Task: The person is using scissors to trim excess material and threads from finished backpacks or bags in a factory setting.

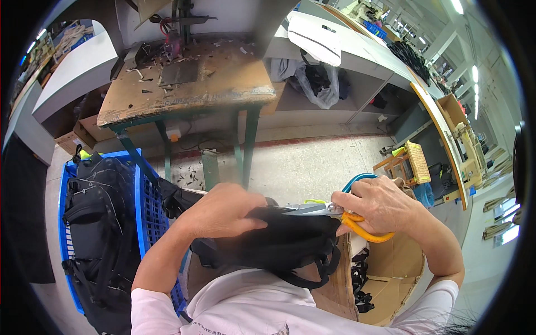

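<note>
A black fabric bag (279,237) with straps lies across in front of my body. My left hand (226,211) grips its upper left edge, thumb pointing right along the cloth. In my right hand (379,206) is a pair of scissors (365,226) with one orange and one blue handle loop. The metal blades point left and lie just over the bag's top edge, near its middle. Whether the blade tips touch the fabric I cannot tell. A black strap loop (312,276) hangs from the bag's lower right side.
At left a blue plastic crate (142,201) holds black bags. A cardboard box (391,268) with black pieces stands at lower right. Ahead is a worn wooden table (223,92) with scraps on it. A wooden stool (416,162) stands at right, near a sewing machine (469,156).
</note>
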`<state>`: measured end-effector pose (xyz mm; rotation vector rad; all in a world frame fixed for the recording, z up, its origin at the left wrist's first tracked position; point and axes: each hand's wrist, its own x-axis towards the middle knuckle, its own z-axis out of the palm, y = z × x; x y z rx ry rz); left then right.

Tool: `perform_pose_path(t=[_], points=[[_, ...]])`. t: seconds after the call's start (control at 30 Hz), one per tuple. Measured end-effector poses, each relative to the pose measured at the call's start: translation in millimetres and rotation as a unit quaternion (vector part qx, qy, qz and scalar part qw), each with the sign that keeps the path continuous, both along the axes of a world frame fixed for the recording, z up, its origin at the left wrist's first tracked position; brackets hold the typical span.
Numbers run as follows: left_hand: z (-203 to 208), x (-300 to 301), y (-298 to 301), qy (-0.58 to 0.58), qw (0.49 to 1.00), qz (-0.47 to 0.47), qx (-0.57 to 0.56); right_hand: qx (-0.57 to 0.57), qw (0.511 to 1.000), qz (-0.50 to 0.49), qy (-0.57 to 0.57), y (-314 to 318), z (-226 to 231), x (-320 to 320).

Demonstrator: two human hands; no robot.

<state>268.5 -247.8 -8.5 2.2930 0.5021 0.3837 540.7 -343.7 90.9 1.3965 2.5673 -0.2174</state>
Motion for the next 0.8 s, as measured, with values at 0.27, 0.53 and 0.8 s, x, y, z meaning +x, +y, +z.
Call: perform_pose_path(t=[0.27,0.53,0.8], points=[[-2,11,-1,0.047,0.999,0.012,0.024,-0.038,0.961,-0.107,0.254,8,-32,-13],[-37,-56,34,-0.026,0.988,0.145,-0.041,-0.118,0.886,-0.199,0.401,9,-73,-9],[-135,-87,47,-0.272,0.833,0.27,-0.398,-0.153,0.892,-0.216,0.366,-4,-71,3]])
